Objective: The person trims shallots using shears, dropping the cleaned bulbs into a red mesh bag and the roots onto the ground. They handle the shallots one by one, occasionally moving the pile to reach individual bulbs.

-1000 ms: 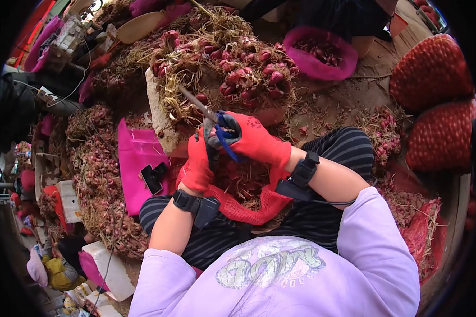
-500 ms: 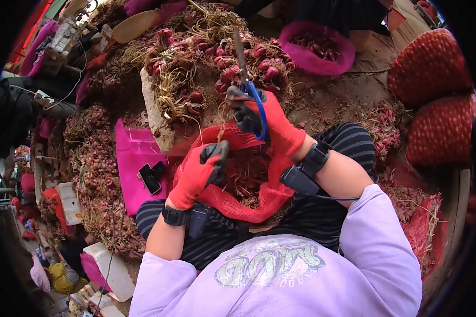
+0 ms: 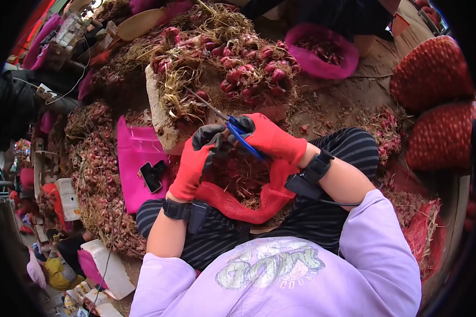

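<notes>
My right hand (image 3: 274,138), in a red glove with dark fingers, is closed round the blue handles of a pair of scissors (image 3: 241,138). Their metal blades point up and left toward the heap of shallots. Close against it, my left hand (image 3: 193,164) in a matching glove has its fingers pinched together; whatever they hold is hidden. Under both hands, a red mesh bag (image 3: 232,205) lies between my legs with its mouth spread, holding shallots and dry scraps. Ahead is a heap of shallots (image 3: 243,74) with dry roots and stalks.
A pink sheet (image 3: 135,182) with a black phone (image 3: 151,178) lies at left, beside more shallots (image 3: 103,185). A pink bag of shallots (image 3: 349,58) stands ahead. Full red mesh sacks (image 3: 432,71) are stacked at right. A white foam box (image 3: 111,269) sits lower left.
My right hand has come down and left with the scissors, whose blades now tilt left instead of nearly upright. My left hand has risen slightly, and both hands now meet.
</notes>
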Demonstrator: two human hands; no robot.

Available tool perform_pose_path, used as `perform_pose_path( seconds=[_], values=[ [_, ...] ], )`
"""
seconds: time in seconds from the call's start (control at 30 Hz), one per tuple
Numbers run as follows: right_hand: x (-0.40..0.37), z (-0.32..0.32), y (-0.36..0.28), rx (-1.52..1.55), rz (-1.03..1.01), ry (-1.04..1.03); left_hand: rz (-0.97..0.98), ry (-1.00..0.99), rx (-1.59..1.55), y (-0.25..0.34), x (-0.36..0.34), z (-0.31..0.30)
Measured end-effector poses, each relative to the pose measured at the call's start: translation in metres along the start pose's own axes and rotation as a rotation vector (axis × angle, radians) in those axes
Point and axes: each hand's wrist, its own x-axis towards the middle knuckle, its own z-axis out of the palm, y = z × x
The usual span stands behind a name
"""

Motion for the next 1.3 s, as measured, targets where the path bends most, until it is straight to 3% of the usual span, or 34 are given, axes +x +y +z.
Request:
perform_pose_path(
  seconds=[0.07, 0.1, 0.2, 0.33, 0.5, 0.6, 0.63, 1.0, 1.1, 1.2, 1.3],
  values=[
    [0.003, 0.001, 0.009, -0.070, -0.134, 0.139, -0.029, 0.038, -0.036, 0.003, -0.001, 0.001],
    [0.001, 0.000, 0.002, -0.044, 0.013, 0.137, -0.040, 0.072, -0.098, 0.011, -0.006, 0.013],
    [0.001, -0.001, 0.003, -0.207, 0.002, 0.164, -0.050, 0.011, -0.120, 0.005, -0.003, 0.008],
    [0.001, 0.002, -0.001, -0.070, 0.074, 0.146, -0.139, -0.081, -0.090, 0.007, -0.003, 0.006],
    [0.003, -0.004, 0.009, 0.055, 0.180, 0.218, -0.043, -0.045, -0.256, 0.028, -0.006, 0.018],
    [-0.001, -0.007, -0.003, 0.409, 0.292, 0.210, -0.038, -0.059, -0.274, 0.024, -0.002, 0.016],
    [-0.001, -0.010, -0.009, 0.370, 0.342, 0.188, -0.040, -0.077, -0.264, 0.021, -0.001, 0.015],
    [-0.003, -0.012, -0.014, 0.335, 0.239, 0.089, -0.006, -0.116, -0.323, 0.025, -0.004, 0.017],
    [-0.004, -0.006, -0.014, 0.237, 0.187, 0.082, 0.200, -0.179, 0.039, 0.015, 0.000, 0.009],
    [-0.006, -0.003, -0.014, 0.193, 0.135, 0.074, -0.031, -0.161, -0.342, 0.014, -0.001, 0.016],
    [-0.006, -0.004, -0.016, 0.179, 0.125, 0.070, -0.126, -0.170, -0.325, 0.017, 0.001, 0.013]
  ],
)
